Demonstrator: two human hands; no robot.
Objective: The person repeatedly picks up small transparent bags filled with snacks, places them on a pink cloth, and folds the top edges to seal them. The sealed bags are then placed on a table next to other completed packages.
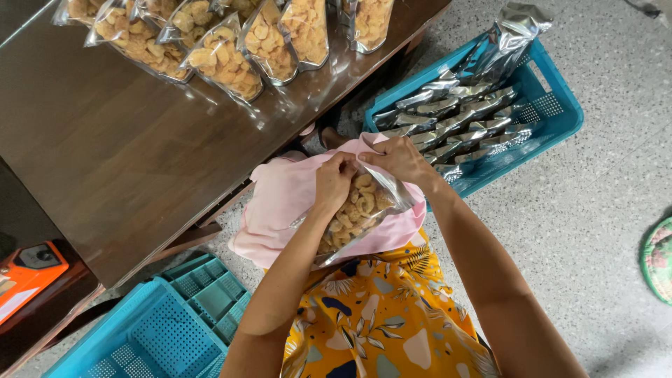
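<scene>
Hands first: left hand (334, 180) and right hand (400, 158) meet at the mouth of a clear snack pouch (357, 213), fingers of both pinched on its top edge, thumbs toward each other. Pouch lies tilted on a pink cloth (280, 196) over the lap, full of pale curled crackers.

Largest to smallest around them:
- Dark wooden table (119, 147), upper left. A row of filled pouches (224, 59) stands along its far edge, at least six, same crackers inside; whether they are sealed cannot be told.
- Blue crate (556, 119) on the speckled floor, right of the knees, packed with flat silver pouches (455, 122), looking unfilled.
- Second blue crate (168, 329), lower left, nothing visible in it.
- Orange device (28, 269) at the table's near corner, part hidden.

Judgement on progress: several bags look done and set on the table, one is in hand at its opening, and the crate's stack suggests plenty left.
</scene>
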